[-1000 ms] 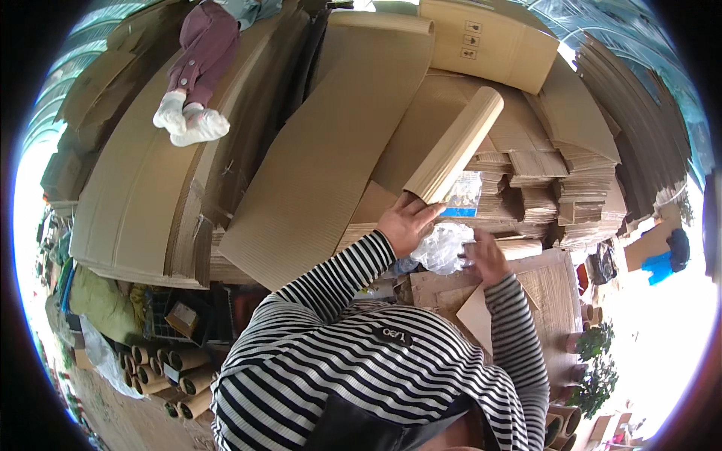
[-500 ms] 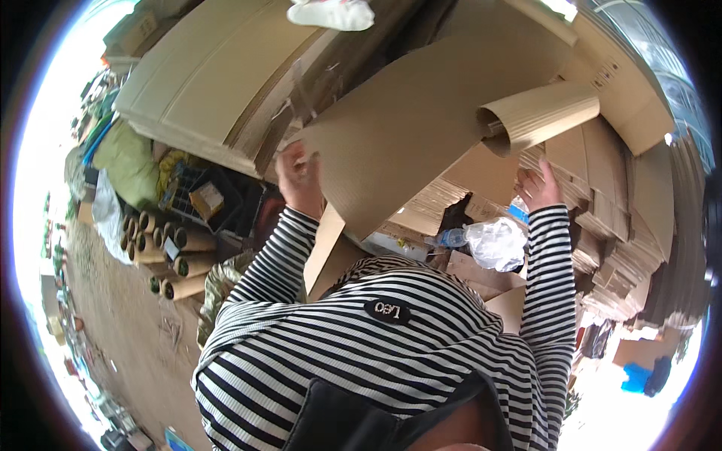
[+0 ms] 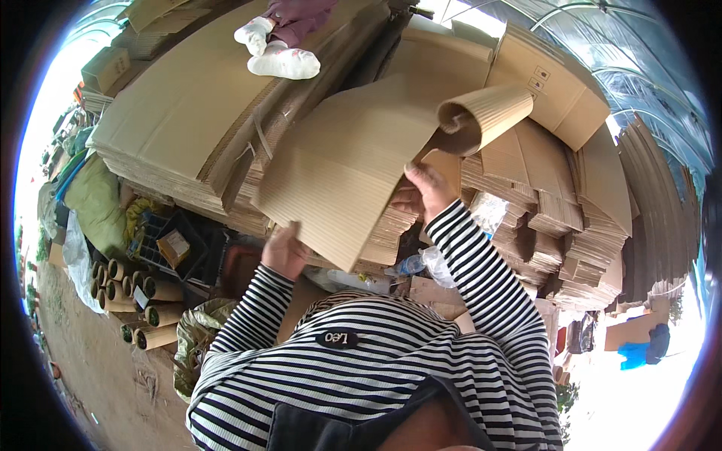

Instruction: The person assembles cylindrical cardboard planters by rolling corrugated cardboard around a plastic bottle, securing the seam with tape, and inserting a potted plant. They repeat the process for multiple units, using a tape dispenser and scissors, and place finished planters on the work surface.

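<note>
A large brown corrugated cardboard sheet lies in front of me, tilted, with its far right end curled into a roll. At its near left edge is my left hand, closed on the edge with some fingertips hidden. My right hand grips the right edge just below the roll, thumb on top and fingers underneath. Beneath the sheet, parts of stacked cardboard are hidden.
A tall stack of flat cardboard stands at the far left, with another person's socked feet on it. More folded cardboard is piled right. Cardboard tubes and a black crate sit left. A clear plastic bottle lies near me.
My right hand has moved left and taken hold of the sheet's right edge. My left hand has closed on the near left edge. The view has shifted, and more of the other person shows.
</note>
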`<action>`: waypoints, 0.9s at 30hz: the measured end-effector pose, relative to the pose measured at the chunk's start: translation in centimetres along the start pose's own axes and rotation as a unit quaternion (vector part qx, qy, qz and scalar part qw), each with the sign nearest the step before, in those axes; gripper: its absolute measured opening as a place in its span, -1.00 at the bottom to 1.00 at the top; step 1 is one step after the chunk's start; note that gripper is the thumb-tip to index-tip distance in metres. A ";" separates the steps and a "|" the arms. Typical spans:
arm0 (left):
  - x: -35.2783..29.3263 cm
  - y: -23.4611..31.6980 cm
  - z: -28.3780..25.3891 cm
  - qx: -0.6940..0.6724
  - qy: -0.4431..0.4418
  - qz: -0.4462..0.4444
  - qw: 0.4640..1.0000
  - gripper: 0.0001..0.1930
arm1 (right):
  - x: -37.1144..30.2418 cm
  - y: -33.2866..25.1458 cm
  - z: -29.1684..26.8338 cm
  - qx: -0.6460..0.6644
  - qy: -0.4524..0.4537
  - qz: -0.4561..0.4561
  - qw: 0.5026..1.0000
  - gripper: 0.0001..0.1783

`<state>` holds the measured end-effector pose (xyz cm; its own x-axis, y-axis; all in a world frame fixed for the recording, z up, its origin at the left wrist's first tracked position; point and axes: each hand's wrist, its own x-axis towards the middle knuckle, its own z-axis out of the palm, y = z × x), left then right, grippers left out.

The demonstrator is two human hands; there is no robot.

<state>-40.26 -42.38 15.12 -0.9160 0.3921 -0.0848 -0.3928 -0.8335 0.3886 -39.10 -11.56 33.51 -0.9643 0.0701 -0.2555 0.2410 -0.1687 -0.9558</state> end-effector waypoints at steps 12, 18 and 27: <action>-1.5 -3.6 5.0 0.161 0.058 -0.224 0.959 -0.41 | -6.8 -4.3 -2.5 -0.455 0.063 -0.427 0.779 -0.27; -3.2 -2.1 7.3 0.298 -0.088 -0.382 0.870 -0.51 | -14.7 -4.4 -8.9 -0.383 0.046 -0.319 0.866 -0.38; 5.7 2.9 3.1 0.517 -0.176 -0.202 0.813 -0.61 | -22.7 6.6 -16.9 -0.279 0.101 -0.214 0.931 -0.37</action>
<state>-46.37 -41.34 18.61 -0.5771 0.7916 -0.2007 -0.2110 0.0929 0.9731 -13.72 2.35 30.57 -0.9584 0.2053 0.1982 -0.0872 0.4505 -0.8885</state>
